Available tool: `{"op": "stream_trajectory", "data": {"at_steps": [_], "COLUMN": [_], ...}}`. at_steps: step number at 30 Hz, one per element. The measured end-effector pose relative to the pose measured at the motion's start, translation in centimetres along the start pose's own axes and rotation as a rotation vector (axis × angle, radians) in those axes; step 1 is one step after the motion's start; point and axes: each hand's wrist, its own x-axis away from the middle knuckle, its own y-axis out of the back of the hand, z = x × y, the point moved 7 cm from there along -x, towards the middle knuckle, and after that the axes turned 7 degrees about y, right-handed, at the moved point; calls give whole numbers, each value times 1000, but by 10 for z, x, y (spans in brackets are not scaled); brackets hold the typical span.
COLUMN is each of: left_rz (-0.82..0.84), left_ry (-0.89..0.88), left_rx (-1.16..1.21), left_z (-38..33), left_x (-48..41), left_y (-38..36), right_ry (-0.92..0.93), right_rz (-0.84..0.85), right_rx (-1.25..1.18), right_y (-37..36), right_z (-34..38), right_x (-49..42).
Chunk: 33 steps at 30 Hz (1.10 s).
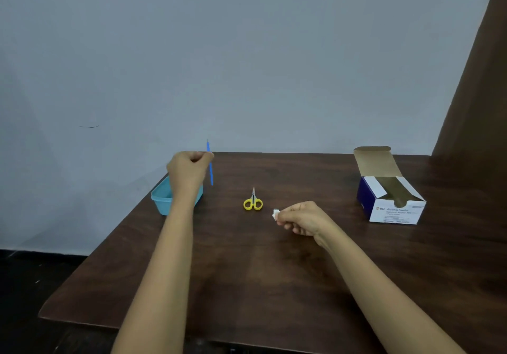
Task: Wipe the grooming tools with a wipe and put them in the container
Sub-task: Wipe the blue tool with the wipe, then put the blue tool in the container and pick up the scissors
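Your left hand (189, 165) pinches the blue tool (210, 165), long axis near upright, directly over the blue container (162, 197). Scissors (253, 201) lie mid-table, tips pointing away, nearer your right hand (300, 218), which pinches the wipe (275, 213). Swab box (389, 191): far right, open.

Left of the small yellow-handled scissors (253, 202), the left forearm (182, 197) covers much of the light-blue plastic container (160, 201), its inside unseen. The left hand (188, 168) hides part of the thin blue stick tool (210, 174), its tip too fine to tell. Right of the scissors, the right hand (301, 218) hides most of the white wipe (275, 213).
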Motion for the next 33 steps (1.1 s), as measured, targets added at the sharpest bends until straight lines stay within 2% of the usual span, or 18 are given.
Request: {"op": "stream_trajectory", "data": {"at_steps": [6,9,12,21,28,33], "left_rz": [-87,-61,1,38,35,-49], "left_ry": [102,85,112,151,193,83], "left_rx": [-632,-901,-1052,-1130,-1142,-1099], "left_z": [24,33,47,71,72,42], "left_x": [-54,-63,-67,-72,-74,-74], "left_y": [19,13,4,-14,-13,-16], "right_ry": [65,107,120,141,134,107], "right_rz": [-127,-160,-175,-124,-123,-165], "right_rx": [-48,-57,-54,42,15,-72], "right_y": [-5,-8,-9,-12,-9,-2], "right_z": [6,7,5,0,-1,-2], "right_x": [-18,-24,-29,-37,-37,-36]}}
